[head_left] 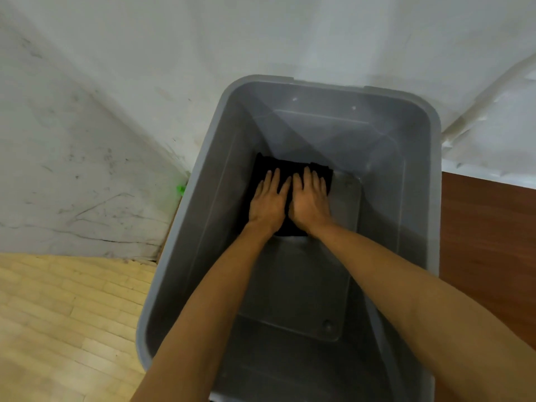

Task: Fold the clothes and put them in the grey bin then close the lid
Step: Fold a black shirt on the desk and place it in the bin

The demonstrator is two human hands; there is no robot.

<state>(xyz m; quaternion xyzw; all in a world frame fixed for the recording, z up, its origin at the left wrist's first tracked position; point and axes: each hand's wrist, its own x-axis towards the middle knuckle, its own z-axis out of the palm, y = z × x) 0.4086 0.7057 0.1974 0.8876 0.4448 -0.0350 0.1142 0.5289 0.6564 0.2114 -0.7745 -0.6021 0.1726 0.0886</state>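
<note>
The grey bin (pixel 327 84) stands open, seen from above, with its long sides running away from the person. A folded black garment (pixel 290 168) lies flat on the bin's floor, in the far half and closer to the left wall than to the right; its far edge stops short of the far wall, and its near edge sits about halfway along the floor. Both hands are on the garment. The left hand (pixel 268 203) and the right hand (pixel 310 198) lie side by side, palms down, thumbs nearly touching. Their fingers (pixel 274 177) are straight, slightly spread and pointing toward the far wall, so they press on the cloth and grasp nothing. The left forearm (pixel 208 300) and the right forearm (pixel 406 285) reach down into the bin over its near rim. The rest of the bin's floor shows a bare, slightly raised rectangular panel (pixel 304 285). Outside the bin, pale wooden flooring (pixel 58 314) shows at the lower left. A scuffed white surface (pixel 87 140) rises beyond it, and white sheeting (pixel 290 30) runs behind the far rim. A small green bit (pixel 181 189) sits just beside the bin's left wall, and a reddish-brown surface (pixel 487 242) lies along its right side.
</note>
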